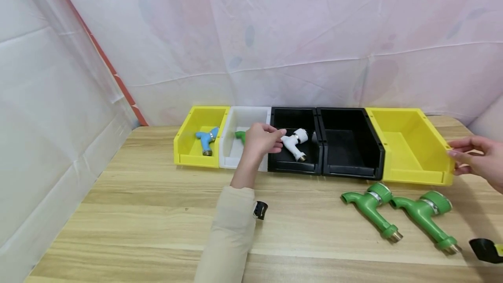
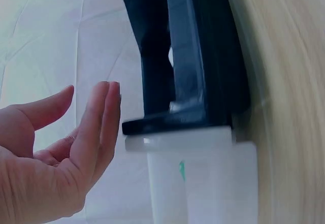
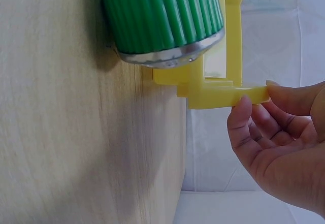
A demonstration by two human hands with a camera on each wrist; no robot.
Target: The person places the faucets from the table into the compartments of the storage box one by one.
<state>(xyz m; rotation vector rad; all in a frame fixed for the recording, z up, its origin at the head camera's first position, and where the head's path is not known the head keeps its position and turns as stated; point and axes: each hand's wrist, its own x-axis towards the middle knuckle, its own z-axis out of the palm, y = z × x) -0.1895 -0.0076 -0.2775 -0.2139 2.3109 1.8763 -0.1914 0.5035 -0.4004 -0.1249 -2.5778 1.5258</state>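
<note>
My left hand (image 1: pixel 261 139) hovers over the divide between the white bin (image 1: pixel 232 160) and a black bin (image 1: pixel 275 167). In the left wrist view its fingers (image 2: pixel 94 132) are extended, apart from the bins, with nothing between them and the thumb. A white tap (image 1: pixel 291 145) lies in that black bin, beside the fingertips in the head view. The white bin holds a green tap (image 1: pixel 240 135), mostly hidden behind the hand. At the far right, my right hand (image 1: pixel 475 156) pinches the rim of the large yellow bin (image 3: pixel 218 97) between thumb and fingers.
A smaller yellow bin (image 1: pixel 196 160) at the row's left end holds a blue tap (image 1: pixel 207 140). Another black bin (image 1: pixel 349 171) stands beside the large yellow one. Two green taps (image 1: pixel 371 208) lie on the wooden table (image 1: pixel 157 222) in front. A pale curtain (image 1: pixel 294 34) hangs behind.
</note>
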